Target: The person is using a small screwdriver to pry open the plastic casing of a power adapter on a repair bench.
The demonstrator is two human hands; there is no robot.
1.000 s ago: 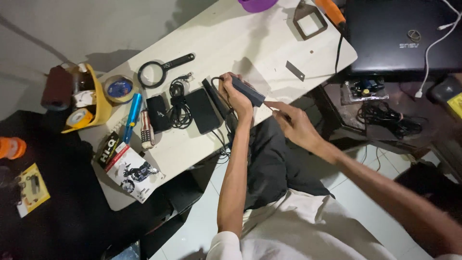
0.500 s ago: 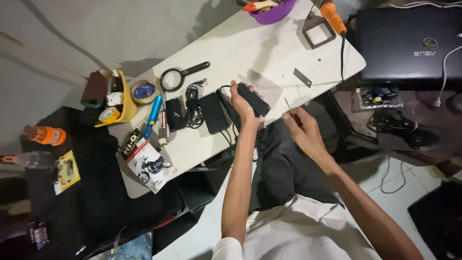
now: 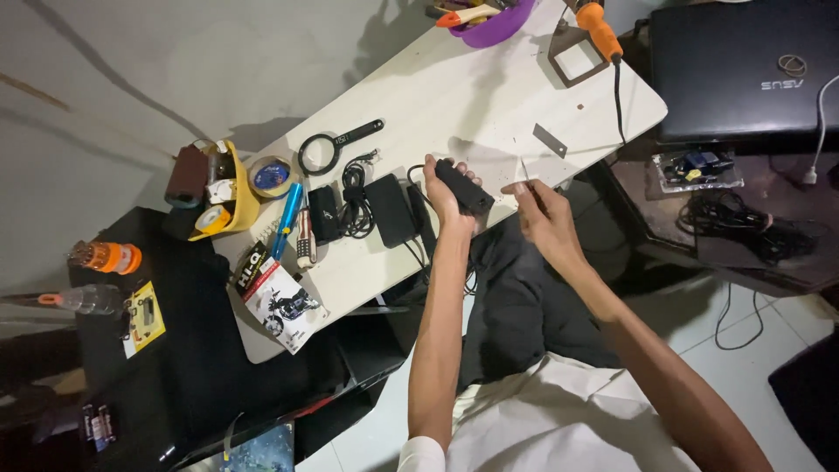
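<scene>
My left hand (image 3: 443, 194) grips a small black rectangular device (image 3: 466, 187) over the near edge of the white table (image 3: 489, 96). My right hand (image 3: 544, 210) is just to its right and pinches a thin, light-coloured pointed tool (image 3: 523, 169) whose tip points up, a short gap from the device. A black power adapter (image 3: 392, 210) with a coiled cable (image 3: 355, 190) lies on the table left of my left hand.
A magnifying glass (image 3: 325, 149), a blue pen (image 3: 287, 218), tape rolls (image 3: 271, 177) and a yellow holder (image 3: 240, 201) sit at the table's left. A soldering iron (image 3: 598, 26), a purple bowl (image 3: 498, 24) and a small metal plate (image 3: 550, 140) lie farther right. A black laptop (image 3: 743, 61) rests beyond the table.
The view has shifted. Both hands have stayed together at the table's near edge. My right hand has drawn slightly away from the device, with the thin tool now upright.
</scene>
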